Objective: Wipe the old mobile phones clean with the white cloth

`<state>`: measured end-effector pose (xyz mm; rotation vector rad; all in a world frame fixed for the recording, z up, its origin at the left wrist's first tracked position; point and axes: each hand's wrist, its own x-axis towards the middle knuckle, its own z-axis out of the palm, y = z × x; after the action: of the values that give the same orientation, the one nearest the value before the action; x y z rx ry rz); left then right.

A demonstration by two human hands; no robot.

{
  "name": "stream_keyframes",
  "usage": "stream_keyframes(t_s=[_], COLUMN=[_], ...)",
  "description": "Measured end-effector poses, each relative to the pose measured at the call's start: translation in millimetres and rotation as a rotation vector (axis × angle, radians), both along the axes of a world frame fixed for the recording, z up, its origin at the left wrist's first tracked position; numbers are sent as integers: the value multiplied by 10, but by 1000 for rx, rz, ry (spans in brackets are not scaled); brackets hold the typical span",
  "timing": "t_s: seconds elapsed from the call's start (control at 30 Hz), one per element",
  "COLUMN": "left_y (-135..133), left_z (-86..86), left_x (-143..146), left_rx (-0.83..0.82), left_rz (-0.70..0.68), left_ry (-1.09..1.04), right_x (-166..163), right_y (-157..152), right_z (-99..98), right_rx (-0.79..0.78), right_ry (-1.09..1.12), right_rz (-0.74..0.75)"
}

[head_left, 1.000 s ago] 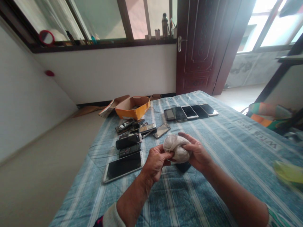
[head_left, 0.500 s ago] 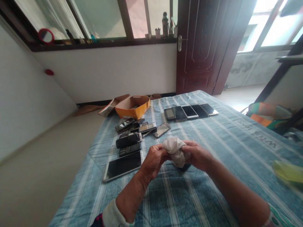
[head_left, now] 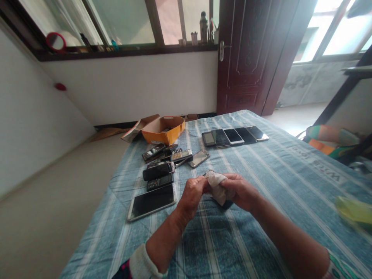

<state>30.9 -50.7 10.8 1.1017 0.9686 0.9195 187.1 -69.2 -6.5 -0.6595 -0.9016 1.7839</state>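
Observation:
Both my hands meet over the middle of the blue striped cloth [head_left: 261,170] and hold a crumpled white cloth [head_left: 217,185]. My left hand [head_left: 194,193] pinches its left end with closed fingers. My right hand [head_left: 241,192] is closed round its right side, and a dark object, partly hidden, shows beneath that hand. A large smartphone [head_left: 152,201] lies face up just left of my left hand. Beyond it lies a heap of old keypad phones [head_left: 162,162].
A row of several smartphones [head_left: 234,136] lies side by side at the far right of the cloth. An orange cardboard box [head_left: 164,130] stands open at the far edge. A dark wooden door [head_left: 250,54] and a window sill with bottles lie behind. Something green [head_left: 353,211] lies at the right.
The white cloth has been squeezed from a rounded bundle into a smaller, flatter wad, and my hands have drawn closer together and slightly lower.

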Motion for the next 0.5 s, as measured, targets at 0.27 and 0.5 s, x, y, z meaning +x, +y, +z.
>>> stream_keyframes(t_s=[0.27,0.5], left_y=[4,20], left_z=[-107,-50], left_x=[64,24], left_rx=[106,148], left_rz=[198,191], left_ry=[110,221], right_x=[-20,142], right_y=[39,123], right_z=[-59,-15], right_rx=[-130,-101], right_ry=[-41,6], right_rz=[-148,-309])
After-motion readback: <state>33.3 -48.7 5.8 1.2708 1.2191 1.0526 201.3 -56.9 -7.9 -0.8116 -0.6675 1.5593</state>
